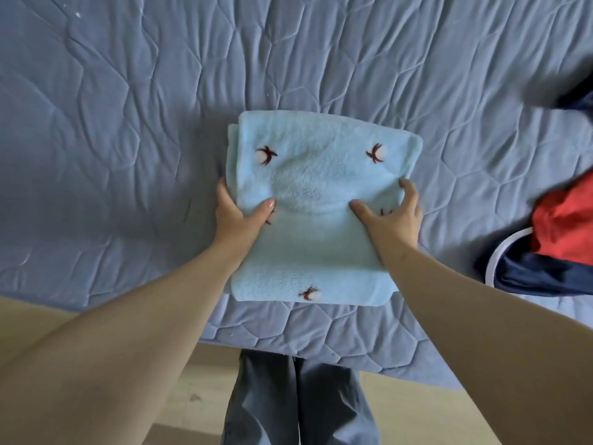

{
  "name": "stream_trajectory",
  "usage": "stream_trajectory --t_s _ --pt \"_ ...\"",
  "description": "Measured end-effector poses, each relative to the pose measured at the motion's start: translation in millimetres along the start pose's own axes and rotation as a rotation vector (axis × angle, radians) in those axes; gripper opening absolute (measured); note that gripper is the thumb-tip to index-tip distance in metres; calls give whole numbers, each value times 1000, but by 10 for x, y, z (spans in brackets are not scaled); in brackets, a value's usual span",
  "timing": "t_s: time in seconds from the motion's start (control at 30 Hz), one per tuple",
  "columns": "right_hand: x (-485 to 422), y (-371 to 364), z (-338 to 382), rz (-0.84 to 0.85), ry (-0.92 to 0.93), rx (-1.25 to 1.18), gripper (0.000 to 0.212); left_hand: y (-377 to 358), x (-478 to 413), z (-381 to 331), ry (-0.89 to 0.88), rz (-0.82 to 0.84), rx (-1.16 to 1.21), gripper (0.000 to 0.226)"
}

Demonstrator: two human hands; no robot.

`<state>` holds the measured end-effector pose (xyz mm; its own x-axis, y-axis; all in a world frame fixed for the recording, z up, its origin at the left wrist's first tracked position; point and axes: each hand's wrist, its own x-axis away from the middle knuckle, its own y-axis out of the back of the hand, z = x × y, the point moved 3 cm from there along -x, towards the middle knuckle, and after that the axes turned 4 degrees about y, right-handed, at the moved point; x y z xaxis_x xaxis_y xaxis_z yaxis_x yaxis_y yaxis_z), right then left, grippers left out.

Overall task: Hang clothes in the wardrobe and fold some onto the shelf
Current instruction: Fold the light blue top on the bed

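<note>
Folding seems nearly finished: the blue fleece garment [321, 175] lies as a thick square on the bed [128, 123]. The left hand [237, 216] grips its left side, the right hand [394, 216] its right. Next comes probably a level lift toward the shelf.

One fleece [321, 175], one red-and-navy garment [561, 226], one quilt [128, 123], two hands: left hand [236, 216], right hand [394, 216].

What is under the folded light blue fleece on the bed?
The quilted blue bedcover lies under the folded fleece. The left hand grips its left edge, fingers partly tucked beneath. Whatever else lies under it is covered.
</note>
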<state>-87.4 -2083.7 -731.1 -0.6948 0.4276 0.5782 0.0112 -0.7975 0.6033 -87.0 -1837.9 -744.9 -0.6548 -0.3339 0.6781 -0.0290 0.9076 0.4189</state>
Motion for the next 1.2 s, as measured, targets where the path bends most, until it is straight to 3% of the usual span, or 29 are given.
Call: stream_trajectory --t_s 0.1,0.17,0.3,0.47,0.53,0.63,0.73,0.9,1.03,1.2 --pt "29 15 -143 66 -159 -373 83 38 -7 101 218 110 101 77" --pt "15 -10 -225 64 -260 -491 72 40 -58 128 249 171 165 66" --pt "36 -83 -226 259 -310 -542 44 54 -67 120 316 283 220 44" --pt "201 13 -212 519 -438 -518 51 136 66 108 384 430 259 22" --pt "324 58 -216 558 -486 -528 42 209 160 73 381 418 269 21" --pt "585 136 -144 565 -533 -538 52 391 403 26 427 407 237 25" --pt "813 254 116 564 -512 -534 66 655 673 -135 443 345 219 27" --pt "1190 461 975 618 -359 -502 70 1335 1162 -648 356 247 360 31" --pt "1533 574 1913 693 -162 -445 61 2078 1616 -1084 227 153 431 39" --pt "2193 513 3098 833 71 -353 41 3114 2154 -1412 88 -57 524 33"
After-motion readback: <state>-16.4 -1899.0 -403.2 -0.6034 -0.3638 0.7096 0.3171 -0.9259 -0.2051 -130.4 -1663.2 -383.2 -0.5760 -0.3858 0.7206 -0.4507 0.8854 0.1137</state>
